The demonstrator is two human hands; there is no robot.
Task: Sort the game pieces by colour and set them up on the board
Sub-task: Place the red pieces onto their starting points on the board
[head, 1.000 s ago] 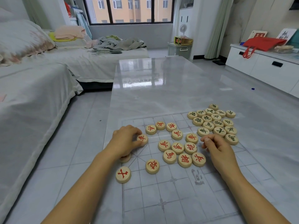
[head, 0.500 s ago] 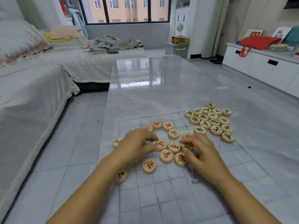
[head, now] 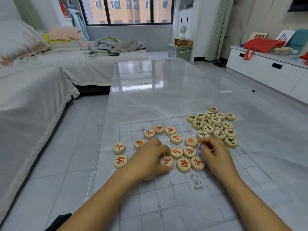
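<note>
A clear grid-printed board (head: 166, 214) lies on the grey marble table (head: 158, 90). Round wooden pieces with red characters (head: 176, 138) are spread over the board's middle. Two more red pieces (head: 118, 148) sit at its left edge. The green-character pieces (head: 213, 125) are bunched at the far right corner. My left hand (head: 148, 162) pinches a red horse piece (head: 167, 161) between thumb and fingers. My right hand (head: 216, 155) hovers just right of the red group with fingers loosely curled, and I see nothing in it.
The table's left edge (head: 106, 130) runs close to the two outer red pieces, with tiled floor (head: 70, 147) beyond. A bed (head: 33, 97) stands to the left and a white cabinet (head: 266, 72) to the right.
My left hand shifted from the board's left side to the red horse piece and took hold of it. My right hand drew back to the right. The view tilted slightly.
</note>
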